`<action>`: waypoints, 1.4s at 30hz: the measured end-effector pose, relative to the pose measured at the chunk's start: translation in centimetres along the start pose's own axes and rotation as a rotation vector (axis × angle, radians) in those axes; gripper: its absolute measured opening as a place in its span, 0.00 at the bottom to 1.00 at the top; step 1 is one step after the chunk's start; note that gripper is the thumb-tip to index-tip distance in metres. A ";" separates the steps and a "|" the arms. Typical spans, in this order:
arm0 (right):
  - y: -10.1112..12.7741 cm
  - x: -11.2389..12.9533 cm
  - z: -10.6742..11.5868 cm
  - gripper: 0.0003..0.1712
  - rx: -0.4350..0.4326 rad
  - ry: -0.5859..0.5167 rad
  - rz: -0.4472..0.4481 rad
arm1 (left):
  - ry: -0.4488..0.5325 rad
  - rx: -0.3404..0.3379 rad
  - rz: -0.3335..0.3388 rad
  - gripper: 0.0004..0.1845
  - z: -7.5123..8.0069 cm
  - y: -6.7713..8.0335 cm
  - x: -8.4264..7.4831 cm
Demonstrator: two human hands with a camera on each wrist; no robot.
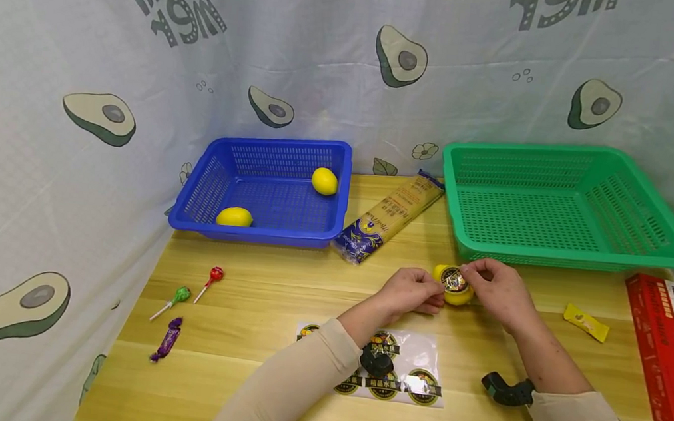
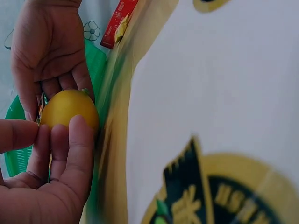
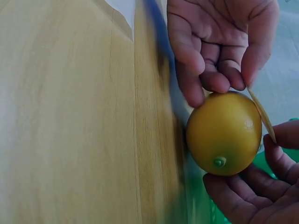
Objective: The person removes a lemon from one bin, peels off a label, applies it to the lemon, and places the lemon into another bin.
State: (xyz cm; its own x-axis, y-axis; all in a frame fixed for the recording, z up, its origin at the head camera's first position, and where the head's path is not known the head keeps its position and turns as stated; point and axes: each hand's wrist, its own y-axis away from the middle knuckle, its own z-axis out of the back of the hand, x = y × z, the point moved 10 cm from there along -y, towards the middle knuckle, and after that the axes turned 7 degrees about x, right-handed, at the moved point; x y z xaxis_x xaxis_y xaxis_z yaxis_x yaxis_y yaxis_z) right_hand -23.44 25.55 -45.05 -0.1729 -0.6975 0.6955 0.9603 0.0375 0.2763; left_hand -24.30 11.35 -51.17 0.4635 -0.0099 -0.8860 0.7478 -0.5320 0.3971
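Both hands meet over a yellow lemon (image 1: 459, 296) just in front of the green basket (image 1: 567, 261). My left hand (image 1: 411, 292) grips its left side with the fingertips. My right hand (image 1: 495, 288) cups it from the right, and its thumb holds a round black-and-gold sticker (image 1: 454, 281) on the lemon's top. In the right wrist view the sticker (image 3: 261, 114) stands partly off the lemon (image 3: 224, 133), between the left hand (image 3: 210, 37) and the right hand (image 3: 247, 200). The left wrist view shows the lemon (image 2: 70, 109) between the left hand (image 2: 60, 177) and the right hand (image 2: 46, 51).
A clear sheet of stickers (image 1: 417, 354) lies under my forearms. A blue basket (image 1: 263, 234) at the back left holds two lemons (image 1: 324, 180). Between the baskets lies a pasta packet (image 1: 387, 215). A red pasta box (image 1: 667, 360) and yellow sachet (image 1: 586, 322) lie right; lollipops (image 1: 213, 278) and a purple sweet (image 1: 168, 337) left.
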 end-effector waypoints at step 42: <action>3.1 7.4 -2.1 0.26 0.091 -0.281 0.273 | -0.353 0.072 -0.427 0.30 3.2 8.5 -5.8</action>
State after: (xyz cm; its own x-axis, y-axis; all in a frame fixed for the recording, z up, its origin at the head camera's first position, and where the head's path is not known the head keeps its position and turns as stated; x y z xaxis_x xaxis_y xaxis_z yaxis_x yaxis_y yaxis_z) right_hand -21.27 18.99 -40.41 0.0205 -0.4310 0.9021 0.9582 0.2659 0.1053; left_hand -22.17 4.16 -43.43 -0.0703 -0.0566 -0.9959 0.7940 -0.6075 -0.0215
